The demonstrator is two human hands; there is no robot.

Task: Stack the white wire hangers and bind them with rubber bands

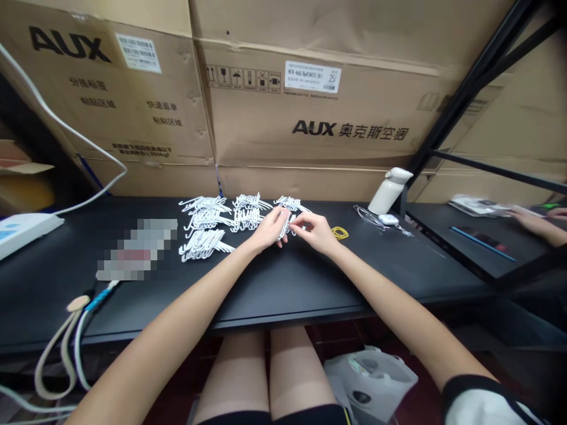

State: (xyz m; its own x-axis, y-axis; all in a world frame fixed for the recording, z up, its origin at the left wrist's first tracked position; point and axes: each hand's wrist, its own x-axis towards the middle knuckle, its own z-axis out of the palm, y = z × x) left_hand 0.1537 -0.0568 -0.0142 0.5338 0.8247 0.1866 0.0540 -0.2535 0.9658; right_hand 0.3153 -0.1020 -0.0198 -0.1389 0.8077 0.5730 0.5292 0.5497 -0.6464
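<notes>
White hooks (pixel 284 228) held; yellow bands (pixel 340 233), bottle (pixel 388 193) nearby

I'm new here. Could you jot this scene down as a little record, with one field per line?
Left hand: holding small white pieces
Right hand: at those same pieces; its exact grip is too small to tell
Work surface: dark table
Laid out: groups of white hooked pieces, mostly left of the hands
Right of the hands: yellow bands, pale bottle
Behind: cardboard box marked AUX
Far right: another person's hand
</notes>
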